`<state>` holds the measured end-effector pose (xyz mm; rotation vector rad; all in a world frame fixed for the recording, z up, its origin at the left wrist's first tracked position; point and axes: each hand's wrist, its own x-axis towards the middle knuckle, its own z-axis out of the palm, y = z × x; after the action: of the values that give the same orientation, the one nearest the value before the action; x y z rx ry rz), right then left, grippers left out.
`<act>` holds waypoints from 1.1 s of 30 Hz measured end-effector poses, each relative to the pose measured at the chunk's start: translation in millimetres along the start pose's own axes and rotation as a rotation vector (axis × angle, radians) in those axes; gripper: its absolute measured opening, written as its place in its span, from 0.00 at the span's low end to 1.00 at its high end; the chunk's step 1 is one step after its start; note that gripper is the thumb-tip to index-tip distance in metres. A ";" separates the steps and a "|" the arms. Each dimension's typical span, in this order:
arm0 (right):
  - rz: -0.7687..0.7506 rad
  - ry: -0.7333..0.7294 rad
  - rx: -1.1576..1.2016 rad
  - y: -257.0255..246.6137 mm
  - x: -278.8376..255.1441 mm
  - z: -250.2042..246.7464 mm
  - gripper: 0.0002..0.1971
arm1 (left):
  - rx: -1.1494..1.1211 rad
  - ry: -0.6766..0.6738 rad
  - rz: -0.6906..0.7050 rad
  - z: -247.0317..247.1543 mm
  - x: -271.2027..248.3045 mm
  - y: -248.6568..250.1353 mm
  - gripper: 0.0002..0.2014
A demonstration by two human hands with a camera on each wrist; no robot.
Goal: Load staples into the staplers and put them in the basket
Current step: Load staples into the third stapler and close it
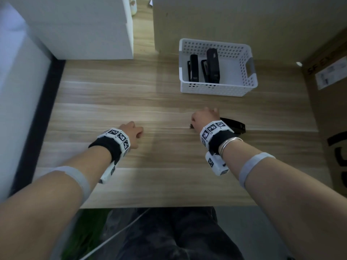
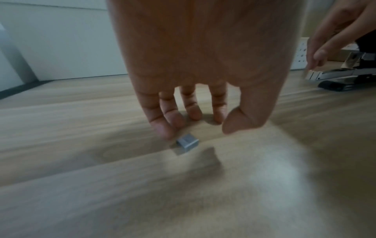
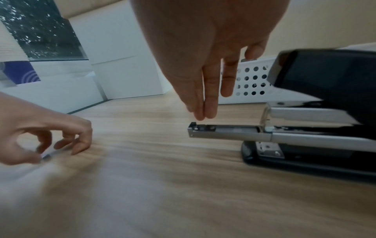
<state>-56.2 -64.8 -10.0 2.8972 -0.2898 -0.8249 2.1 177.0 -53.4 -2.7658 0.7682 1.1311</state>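
A black stapler lies on the wooden table with its lid raised and its metal magazine drawn out to the left. My right hand hangs over the magazine's tip, fingers straight and holding nothing. Further left, my left hand reaches down at a short strip of staples lying on the table. One fingertip is at the strip and the thumb stands apart from it. The white perforated basket at the back holds two black staplers.
White boxes stand at the back left. A cardboard box closes off the right side and a cardboard panel stands behind the basket. The table's front edge runs just before my lap.
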 end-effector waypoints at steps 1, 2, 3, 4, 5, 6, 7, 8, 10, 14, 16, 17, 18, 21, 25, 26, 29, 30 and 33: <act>-0.006 0.008 0.003 -2.2 -1.0 1.6 0.13 | 0.001 -0.004 0.004 3.2 -2.6 -2.9 0.15; -0.009 0.015 0.008 -3.3 -1.5 2.7 0.13 | -0.009 0.002 0.002 5.8 -4.0 -4.6 0.16; -0.011 0.023 0.014 -4.3 -2.0 4.0 0.13 | -0.044 0.017 0.001 8.2 -5.3 -6.0 0.16; -0.011 0.031 0.024 -4.7 -2.4 4.6 0.13 | -0.081 0.034 -0.002 8.6 -6.1 -6.1 0.16; -0.011 0.035 0.034 -4.2 -2.9 5.0 0.13 | -0.114 0.047 -0.003 9.1 -5.6 -5.8 0.14; -0.011 0.036 0.042 -3.3 -3.5 5.1 0.13 | -0.135 0.062 0.002 9.0 -4.5 -5.3 0.13; -0.011 0.035 0.043 -1.9 -4.0 5.4 0.14 | -0.144 0.086 0.015 8.5 -1.8 -3.8 0.13; -0.010 0.033 0.039 -0.2 -4.7 5.7 0.14 | -0.150 0.100 0.030 7.1 0.3 -1.1 0.13; -0.015 0.032 0.041 3.4 -5.8 6.7 0.14 | -0.187 0.108 0.055 3.7 5.3 7.8 0.12; -0.047 0.052 0.112 7.9 -7.6 8.2 0.13 | -0.244 0.156 0.129 -2.3 16.5 40.0 0.15; -0.075 0.064 0.157 10.0 -7.6 7.7 0.13 | -0.277 0.198 0.198 -7.0 21.0 58.9 0.17; -0.092 0.068 0.176 11.3 -7.6 7.2 0.13 | -0.305 0.220 0.230 -9.9 22.7 68.4 0.17; -0.106 0.072 0.198 13.3 -6.9 6.9 0.13 | -0.346 0.240 0.260 -13.7 24.7 77.8 0.18; -0.150 0.083 0.275 17.9 -5.1 7.3 0.12 | -0.485 0.285 0.329 -24.3 27.9 101.6 0.19; -0.155 0.060 0.351 22.3 -1.9 8.5 0.14 | -0.702 0.320 0.387 -28.7 32.1 117.6 0.19; -0.147 0.047 0.371 24.2 -1.4 8.2 0.14 | -0.749 0.336 0.390 -28.8 33.5 119.3 0.18; -0.135 0.022 0.416 28.6 -1.4 6.7 0.15 | -0.835 0.380 0.384 -28.7 36.3 121.7 0.16; -0.135 0.020 0.423 29.4 -1.7 6.3 0.16 | -0.856 0.385 0.384 -28.9 37.1 122.4 0.15; -0.109 0.033 0.476 30.1 -1.3 5.5 0.15 | -0.894 0.382 0.374 -28.8 41.6 123.6 0.14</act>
<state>-64.8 -94.2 -9.2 3.3910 -0.3728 -0.8171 -11.8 44.5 -44.0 -3.7853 1.0474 1.2375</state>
